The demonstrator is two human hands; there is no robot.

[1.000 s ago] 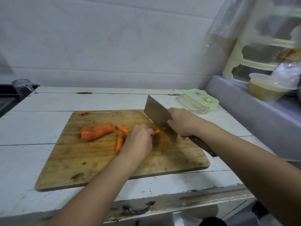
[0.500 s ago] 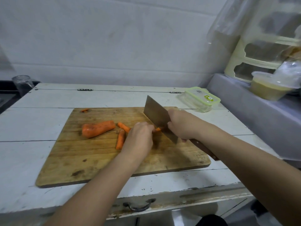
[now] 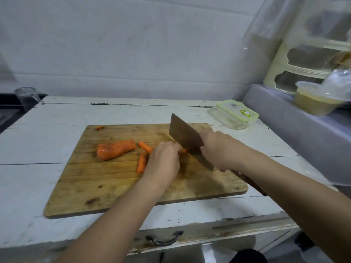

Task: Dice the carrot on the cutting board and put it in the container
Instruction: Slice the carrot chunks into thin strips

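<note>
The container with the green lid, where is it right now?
In the head view the container sits on the white table, off the cutting board's far right corner, beyond the cleaver, lid on.

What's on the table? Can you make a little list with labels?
board: wooden cutting board on white table
big carrot: thick chunk, uncut
sticks: two carrot sticks beside left hand
left hand: holds a carrot piece down
right hand: grips cleaver
container: green-lidded box, lid on, behind the board

Orange carrot [image 3: 115,149], brown wooden cutting board [image 3: 106,186], green-lidded container [image 3: 237,112], white table [image 3: 34,149]
</note>
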